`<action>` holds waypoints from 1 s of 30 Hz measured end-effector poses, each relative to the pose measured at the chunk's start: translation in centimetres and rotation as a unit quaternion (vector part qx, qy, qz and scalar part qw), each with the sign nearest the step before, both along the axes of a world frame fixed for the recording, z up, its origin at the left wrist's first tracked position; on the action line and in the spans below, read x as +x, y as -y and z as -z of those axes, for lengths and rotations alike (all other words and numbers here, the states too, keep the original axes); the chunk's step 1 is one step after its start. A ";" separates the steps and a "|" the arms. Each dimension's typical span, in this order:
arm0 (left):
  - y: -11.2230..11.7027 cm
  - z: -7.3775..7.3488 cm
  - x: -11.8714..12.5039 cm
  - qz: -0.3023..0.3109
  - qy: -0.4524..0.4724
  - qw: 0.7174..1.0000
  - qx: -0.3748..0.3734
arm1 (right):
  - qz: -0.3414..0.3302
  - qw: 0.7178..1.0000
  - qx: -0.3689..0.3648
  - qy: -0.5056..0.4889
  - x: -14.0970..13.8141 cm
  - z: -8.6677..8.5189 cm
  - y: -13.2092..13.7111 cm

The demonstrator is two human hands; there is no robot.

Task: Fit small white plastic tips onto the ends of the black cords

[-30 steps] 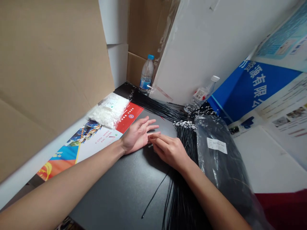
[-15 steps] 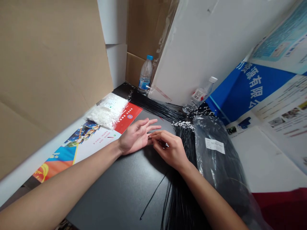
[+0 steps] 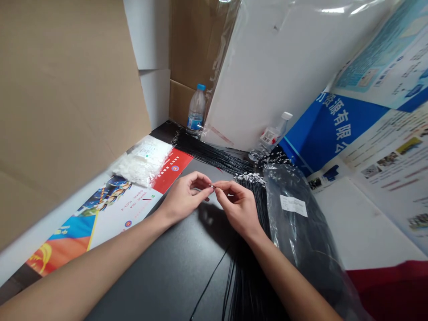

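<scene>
My left hand is closed in a pinch, and at its fingertips shows a tiny pale piece, too small to name. Fingertip to fingertip with it, my right hand pinches the end of a thin black wire, whose loose length hangs down beneath the wrist onto the dark grey table. Just behind my right hand lies a bundle of black wires with white connectors on their ends.
A clear bag of small white parts rests on a printed sheet at left. More black wires lie at the back by two plastic bottles. A labelled plastic bag of black wires is at right. Cardboard rises at left.
My left hand has turned from an open palm to a pinch, its fingertips meeting those of my right hand. The view has shifted slightly to the right.
</scene>
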State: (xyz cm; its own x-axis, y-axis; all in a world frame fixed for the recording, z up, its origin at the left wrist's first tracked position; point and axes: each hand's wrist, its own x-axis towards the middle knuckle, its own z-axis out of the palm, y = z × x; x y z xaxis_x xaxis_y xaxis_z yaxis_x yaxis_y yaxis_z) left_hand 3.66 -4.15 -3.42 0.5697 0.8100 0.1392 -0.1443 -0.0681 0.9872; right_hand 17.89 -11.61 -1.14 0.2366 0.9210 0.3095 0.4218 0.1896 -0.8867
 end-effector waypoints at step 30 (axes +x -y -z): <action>-0.4 -1.6 -0.6 0.006 0.037 0.999 -0.035 | 0.015 0.994 -0.048 0.097 0.5 -0.2 0.1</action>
